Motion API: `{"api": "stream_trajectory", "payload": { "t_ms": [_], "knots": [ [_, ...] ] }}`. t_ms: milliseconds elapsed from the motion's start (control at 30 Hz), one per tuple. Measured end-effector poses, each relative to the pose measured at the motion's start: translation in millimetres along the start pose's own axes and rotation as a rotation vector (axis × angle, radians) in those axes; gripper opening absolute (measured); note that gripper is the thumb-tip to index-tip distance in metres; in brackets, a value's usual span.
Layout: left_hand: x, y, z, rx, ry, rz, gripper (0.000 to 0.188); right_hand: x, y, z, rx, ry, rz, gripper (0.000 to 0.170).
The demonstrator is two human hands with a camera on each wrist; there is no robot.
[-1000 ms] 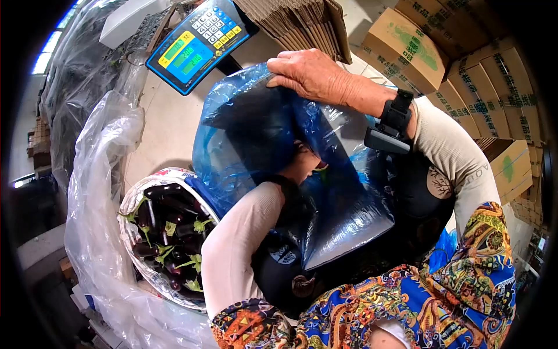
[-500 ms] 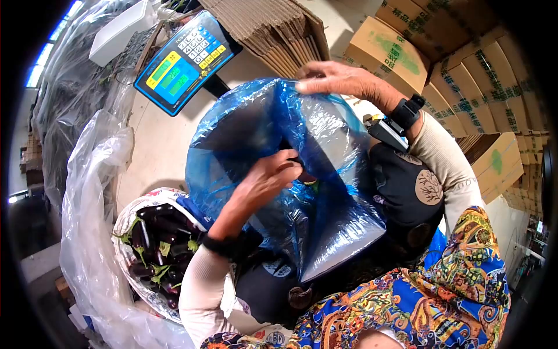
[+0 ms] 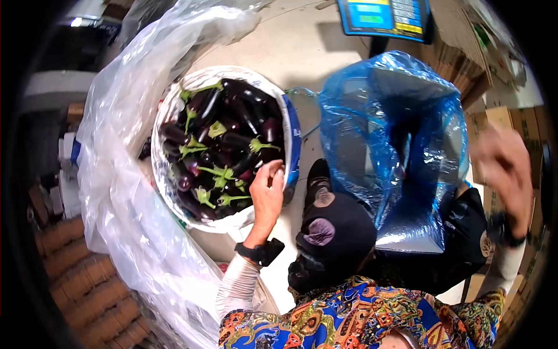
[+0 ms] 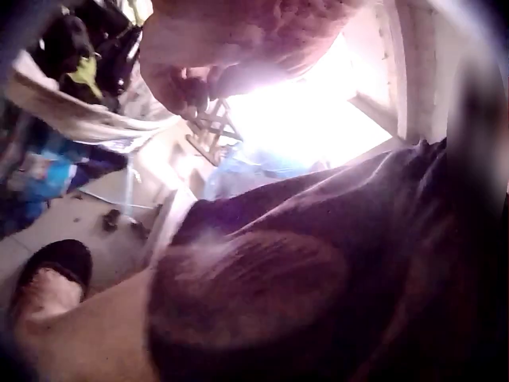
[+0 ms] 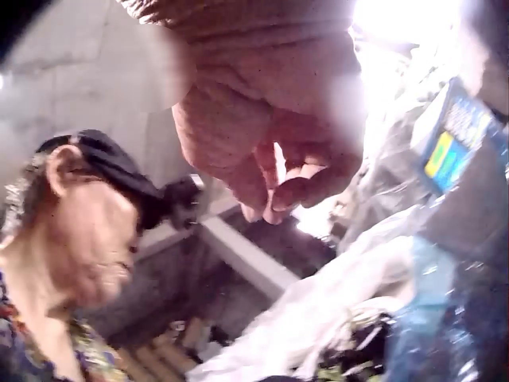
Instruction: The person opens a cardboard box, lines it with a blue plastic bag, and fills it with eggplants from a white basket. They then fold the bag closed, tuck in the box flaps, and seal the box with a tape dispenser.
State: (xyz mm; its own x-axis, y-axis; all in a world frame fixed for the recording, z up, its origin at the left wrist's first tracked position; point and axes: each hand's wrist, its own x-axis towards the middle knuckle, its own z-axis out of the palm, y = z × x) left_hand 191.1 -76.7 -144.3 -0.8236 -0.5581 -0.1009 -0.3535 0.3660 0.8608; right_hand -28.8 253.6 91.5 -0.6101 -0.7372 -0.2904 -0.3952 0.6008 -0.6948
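A round, white-rimmed basket (image 3: 226, 224) full of dark purple eggplants (image 3: 235, 139) with green stems stands on the left in the head view. My left hand (image 3: 267, 195) is over its right rim, fingers loosely bent, with nothing visible in them. Between the person's knees, a blue plastic bag (image 3: 349, 104) is spread wide over a square-cornered shape; its inside is mostly dark. Right of the bag, my right hand (image 3: 504, 168) is raised and blurred. In the right wrist view its loosely curled fingers (image 5: 274, 191) hold nothing.
Clear plastic sheeting (image 3: 125, 174) drapes along the basket's left side. A blue scale display (image 3: 383, 17) stands beyond the bag, beside stacked flat cardboard (image 3: 459, 52). More cartons (image 3: 535, 136) line the right side, and brown stacks (image 3: 87, 279) lie at lower left.
My left hand has come out of the blue bag and moved left to the basket. My right hand has let go of the bag's far edge and drawn back right. The head view has turned left.
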Motion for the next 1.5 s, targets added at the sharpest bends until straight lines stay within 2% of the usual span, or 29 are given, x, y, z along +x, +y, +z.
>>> {"api": "stream_trajectory", "payload": {
  "t_ms": [67, 233, 367, 467, 633, 800, 933, 1033, 1067, 1133, 1200, 1233, 1333, 1367, 1467, 1500],
  "knots": [
    [-23, -7, -9, 0.186, 0.060, 0.047, 0.031, -7, -30, 22, 0.027, -0.153, -0.135, 0.026],
    [-53, -29, -28, 0.159, 0.140, -0.010, 0.030, -10, -58, 58, 0.085, -0.299, -0.247, 0.026],
    [-66, -43, -42, 0.188, 0.184, 0.079, 0.028, -6, -66, 72, 0.130, -0.321, -0.249, 0.025],
    [-70, -41, -51, 0.061, 0.181, -0.070, 0.025, -6, -69, 75, 0.153, -0.319, -0.239, 0.025],
    [-60, -42, -55, 0.088, 0.177, -0.026, 0.023, -7, -69, 78, 0.191, -0.317, -0.212, 0.025],
    [-35, -38, -48, 0.137, 0.148, -0.001, 0.024, -6, -60, 76, 0.235, -0.302, -0.190, 0.025],
    [3, -54, -42, 0.135, 0.104, -0.149, 0.033, -5, -49, 70, 0.275, -0.298, -0.171, 0.026],
    [54, -102, -40, 0.017, 0.200, -0.185, 0.046, -3, -41, 68, 0.307, -0.297, -0.169, 0.026],
    [75, -108, -40, 0.012, 0.283, -0.209, 0.051, -2, -38, 67, 0.314, -0.292, -0.169, 0.026],
    [118, -127, -48, 0.072, 0.327, -0.296, 0.060, 0, -34, 66, 0.337, -0.286, -0.168, 0.026],
    [148, -120, -44, 0.277, 0.381, -0.391, 0.067, 3, -28, 61, 0.352, -0.276, -0.168, 0.027],
    [164, -121, -45, 0.365, 0.351, -0.486, 0.076, 5, -27, 60, 0.360, -0.275, -0.170, 0.027],
    [185, -147, -29, 0.173, 0.476, -0.683, 0.083, 10, -22, 59, 0.397, -0.272, -0.169, 0.027],
    [189, -153, -22, 0.233, 0.534, -0.725, 0.095, 13, -22, 63, 0.417, -0.275, -0.173, 0.028],
    [186, -170, -18, -0.106, 0.446, -0.624, 0.092, 18, -20, 58, 0.451, -0.285, -0.181, 0.028],
    [174, -138, -18, -0.345, 0.270, -0.544, 0.090, 19, -19, 53, 0.458, -0.286, -0.183, 0.028]
  ]
}}
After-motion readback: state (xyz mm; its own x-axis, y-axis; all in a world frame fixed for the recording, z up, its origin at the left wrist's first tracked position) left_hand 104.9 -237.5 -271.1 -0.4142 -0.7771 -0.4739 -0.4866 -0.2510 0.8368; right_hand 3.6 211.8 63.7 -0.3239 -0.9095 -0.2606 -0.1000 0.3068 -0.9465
